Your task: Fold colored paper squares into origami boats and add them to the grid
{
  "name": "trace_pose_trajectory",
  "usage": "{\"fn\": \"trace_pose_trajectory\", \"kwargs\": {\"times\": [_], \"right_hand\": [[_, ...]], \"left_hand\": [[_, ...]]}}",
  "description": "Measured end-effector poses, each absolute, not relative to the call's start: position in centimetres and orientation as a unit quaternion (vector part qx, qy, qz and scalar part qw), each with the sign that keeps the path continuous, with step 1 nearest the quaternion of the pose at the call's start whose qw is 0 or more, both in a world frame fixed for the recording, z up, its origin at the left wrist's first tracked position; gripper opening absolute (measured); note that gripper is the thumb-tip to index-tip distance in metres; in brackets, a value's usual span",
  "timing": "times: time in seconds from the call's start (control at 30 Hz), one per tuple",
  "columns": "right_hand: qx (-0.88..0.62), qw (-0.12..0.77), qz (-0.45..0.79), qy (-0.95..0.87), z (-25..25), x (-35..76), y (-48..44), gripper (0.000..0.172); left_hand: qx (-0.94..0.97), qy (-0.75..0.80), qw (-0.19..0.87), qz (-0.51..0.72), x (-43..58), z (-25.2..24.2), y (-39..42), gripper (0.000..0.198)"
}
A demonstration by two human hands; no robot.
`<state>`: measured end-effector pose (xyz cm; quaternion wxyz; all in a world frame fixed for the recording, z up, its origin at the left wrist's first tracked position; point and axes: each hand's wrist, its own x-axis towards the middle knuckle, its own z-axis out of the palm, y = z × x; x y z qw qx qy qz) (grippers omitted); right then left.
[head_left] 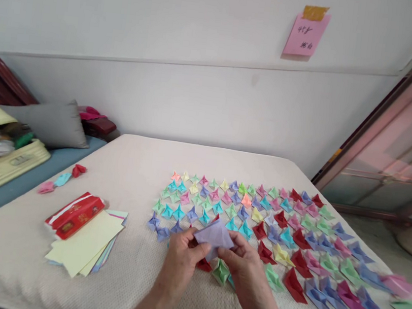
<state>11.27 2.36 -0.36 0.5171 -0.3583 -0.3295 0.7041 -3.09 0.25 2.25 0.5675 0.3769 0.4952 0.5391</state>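
Note:
A partly folded lavender paper [215, 235] is held up between both hands over the table. My left hand [183, 253] pinches its left side, thumb on the near face. On the right side, my right hand [242, 260] grips it with thumb and fingers. Rows of small folded paper pieces in many colours, such as a yellow one [283, 255] and a dark red one [294, 285], lie behind and to the right of the hands. Some pieces are partly hidden beneath the hands.
Left of the hands lie a stack of coloured paper sheets [86, 242] and a red packet [76, 214]. Further left are a red, a light blue and a pink piece [46, 187]. A grey cushion [56, 125] and a yellow box [6, 171] stand beyond the cloth-covered table [130, 165].

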Motion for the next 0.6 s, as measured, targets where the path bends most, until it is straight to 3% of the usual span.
{"fn": "trace_pose_trajectory", "kwargs": {"times": [0.27,0.6], "right_hand": [[-0.38,0.548,0.673,-0.32,-0.01,11.21,2.31,0.019],[-0.394,0.593,0.625,-0.321,-0.06,11.41,2.42,0.02]], "left_hand": [[0.376,0.514,0.526,0.563,-3.81,2.41,0.32,0.035],[0.341,0.502,0.614,0.505,-3.32,1.87,0.52,0.024]]}}
